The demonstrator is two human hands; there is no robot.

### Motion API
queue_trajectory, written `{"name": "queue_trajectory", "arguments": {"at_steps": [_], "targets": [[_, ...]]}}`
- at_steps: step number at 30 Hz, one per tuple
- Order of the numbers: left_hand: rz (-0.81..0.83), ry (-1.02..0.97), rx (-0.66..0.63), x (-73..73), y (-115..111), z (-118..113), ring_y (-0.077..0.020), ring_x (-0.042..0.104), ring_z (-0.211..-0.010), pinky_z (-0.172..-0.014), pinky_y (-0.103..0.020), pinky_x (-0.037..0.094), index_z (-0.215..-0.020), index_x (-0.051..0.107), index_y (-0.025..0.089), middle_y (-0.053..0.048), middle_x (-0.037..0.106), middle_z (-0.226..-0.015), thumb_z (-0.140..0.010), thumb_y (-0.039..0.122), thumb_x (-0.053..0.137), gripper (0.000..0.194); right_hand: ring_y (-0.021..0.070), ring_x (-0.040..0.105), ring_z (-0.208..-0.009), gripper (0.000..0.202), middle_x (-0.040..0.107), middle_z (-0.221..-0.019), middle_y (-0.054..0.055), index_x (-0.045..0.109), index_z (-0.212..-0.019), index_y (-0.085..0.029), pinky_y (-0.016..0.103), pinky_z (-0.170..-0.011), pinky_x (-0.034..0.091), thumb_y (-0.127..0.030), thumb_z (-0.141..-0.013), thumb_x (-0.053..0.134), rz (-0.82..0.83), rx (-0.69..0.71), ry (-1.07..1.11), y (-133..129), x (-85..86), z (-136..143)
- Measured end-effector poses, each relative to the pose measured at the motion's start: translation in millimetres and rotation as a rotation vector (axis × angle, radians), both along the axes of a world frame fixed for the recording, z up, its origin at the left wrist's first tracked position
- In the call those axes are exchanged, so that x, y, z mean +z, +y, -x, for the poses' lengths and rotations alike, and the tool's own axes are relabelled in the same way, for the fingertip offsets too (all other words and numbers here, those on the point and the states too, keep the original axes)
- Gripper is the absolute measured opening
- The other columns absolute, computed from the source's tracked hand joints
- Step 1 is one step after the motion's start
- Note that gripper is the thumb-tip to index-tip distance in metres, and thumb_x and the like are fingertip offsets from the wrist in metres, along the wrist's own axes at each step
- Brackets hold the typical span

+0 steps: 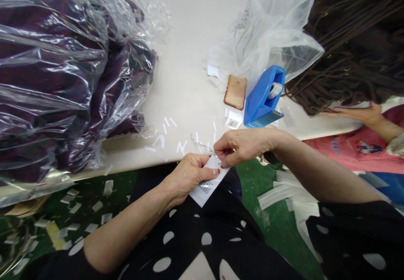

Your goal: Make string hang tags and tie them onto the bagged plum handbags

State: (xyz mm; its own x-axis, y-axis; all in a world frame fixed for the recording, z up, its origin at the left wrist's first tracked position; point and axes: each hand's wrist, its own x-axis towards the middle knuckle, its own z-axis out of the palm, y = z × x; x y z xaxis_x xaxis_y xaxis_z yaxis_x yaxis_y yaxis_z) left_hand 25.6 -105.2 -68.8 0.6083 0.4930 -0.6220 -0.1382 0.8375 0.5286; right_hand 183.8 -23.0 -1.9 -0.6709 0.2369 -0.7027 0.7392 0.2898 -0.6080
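A white tag with a barcode is held over my lap, just off the table's front edge. My left hand pinches it, thumb on top. At the tag's upper corner, my right hand has its fingers pressed together beside the hole, where a thin string runs; the exact grip is too small to make out. Small white strips lie scattered on the table just beyond my hands. Another barcode tag lies near a gold phone and a blue tape dispenser.
Dark purple goods in clear plastic cover the table's left side. A translucent bag and dark brown corded goods fill the back right. Another person's hand touches the brown goods. Paper scraps litter the green floor.
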Motion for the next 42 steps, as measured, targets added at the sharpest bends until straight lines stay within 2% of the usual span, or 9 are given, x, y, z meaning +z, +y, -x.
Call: {"name": "queue_trajectory", "arguments": {"at_steps": [12, 19, 23, 26, 28, 32, 35, 38, 42], "targets": [[0.026, -0.036, 0.019, -8.6, -4, 1, -0.0112, 0.055, -0.051, -0.05, -0.021, 0.036, -0.075, 0.063, 0.009, -0.004, 0.063, -0.061, -0.055, 0.024, 0.076, 0.028, 0.0072, 0.036, -0.049, 0.022, 0.041, -0.053, -0.006, 0.049, -0.063, -0.016, 0.022, -0.047, 0.024, -0.035, -0.068, 0.06, -0.035, -0.058, -0.045, -4, -13.5, 1], [0.032, -0.016, 0.061, -11.7, -7, 0, -0.0101, 0.055, -0.048, -0.049, -0.02, 0.037, -0.072, 0.065, 0.011, -0.002, 0.063, -0.06, -0.054, 0.027, 0.078, 0.028, 0.0071, 0.035, -0.049, 0.021, 0.039, -0.052, -0.006, 0.049, -0.061, -0.016, 0.023, -0.048, 0.024, -0.031, -0.066, 0.063, -0.054, -0.151, -0.056, -9, -16.4, 5], [0.038, 0.012, 0.075, -12.9, -8, -2, -0.0106, 0.055, -0.049, -0.049, -0.021, 0.037, -0.071, 0.066, 0.011, -0.003, 0.064, -0.06, -0.052, 0.028, 0.08, 0.029, 0.007, 0.035, -0.05, 0.02, 0.04, -0.053, -0.006, 0.048, -0.062, -0.016, 0.023, -0.048, 0.024, -0.029, -0.068, 0.061, -0.021, -0.11, -0.034, -8, -20.0, 3], [0.038, -0.004, 0.065, -12.8, -9, -4, -0.0113, 0.056, -0.05, -0.051, -0.021, 0.038, -0.071, 0.067, 0.011, -0.003, 0.065, -0.062, -0.051, 0.027, 0.08, 0.029, 0.0073, 0.037, -0.052, 0.018, 0.042, -0.056, -0.005, 0.048, -0.064, -0.015, 0.022, -0.049, 0.027, -0.028, -0.07, 0.058, 0.118, -0.053, 0.039, -5, -24.3, -3], [0.032, 0.001, 0.053, -12.7, -10, -4, -0.0111, 0.056, -0.05, -0.051, -0.021, 0.038, -0.071, 0.068, 0.011, -0.004, 0.065, -0.062, -0.052, 0.027, 0.08, 0.028, 0.0075, 0.04, -0.054, 0.014, 0.044, -0.057, -0.005, 0.048, -0.066, -0.014, 0.021, -0.049, 0.029, -0.025, -0.07, 0.056, 0.261, -0.071, 0.111, -3, -26.9, -8], [0.018, 0.011, 0.003, -14.1, -12, -2, -0.0107, 0.056, -0.048, -0.049, -0.02, 0.037, -0.075, 0.069, 0.011, -0.005, 0.066, -0.062, -0.055, 0.028, 0.078, 0.028, 0.0067, 0.044, -0.054, 0.003, 0.048, -0.059, -0.005, 0.051, -0.071, -0.013, 0.02, -0.052, 0.034, -0.014, -0.068, 0.05, 0.481, -0.197, 0.16, -3, -29.2, -16], [0.02, -0.007, 0.003, -15.0, -12, -1, -0.0112, 0.057, -0.05, -0.05, -0.02, 0.039, -0.076, 0.07, 0.011, -0.005, 0.066, -0.064, -0.056, 0.028, 0.078, 0.027, 0.0076, 0.05, -0.058, 0.007, 0.052, -0.064, -0.004, 0.053, -0.076, -0.012, 0.02, -0.055, 0.041, -0.013, -0.07, 0.053, 0.589, -0.311, 0.169, -5, -30.5, -21], [0.018, -0.026, 0.022, -14.3, -11, -2, -0.0111, 0.057, -0.05, -0.051, -0.02, 0.04, -0.074, 0.07, 0.012, -0.004, 0.066, -0.063, -0.055, 0.028, 0.079, 0.027, 0.0098, 0.055, -0.063, 0.019, 0.055, -0.069, -0.002, 0.053, -0.087, -0.012, 0.024, -0.06, 0.047, -0.015, -0.07, 0.06, 0.663, -0.436, 0.21, -8, -34.7, -26], [-0.026, -0.025, 0.092, -12.2, -11, -3, -0.0107, 0.056, -0.053, -0.054, -0.021, 0.04, -0.076, 0.071, 0.011, -0.004, 0.066, -0.064, -0.055, 0.028, 0.078, 0.028, 0.0094, 0.055, -0.062, 0.03, 0.056, -0.073, -0.002, 0.051, -0.098, -0.014, 0.024, -0.057, 0.05, -0.019, -0.071, 0.063, 0.76, -0.564, 0.363, -17, -47.4, -31]]}}
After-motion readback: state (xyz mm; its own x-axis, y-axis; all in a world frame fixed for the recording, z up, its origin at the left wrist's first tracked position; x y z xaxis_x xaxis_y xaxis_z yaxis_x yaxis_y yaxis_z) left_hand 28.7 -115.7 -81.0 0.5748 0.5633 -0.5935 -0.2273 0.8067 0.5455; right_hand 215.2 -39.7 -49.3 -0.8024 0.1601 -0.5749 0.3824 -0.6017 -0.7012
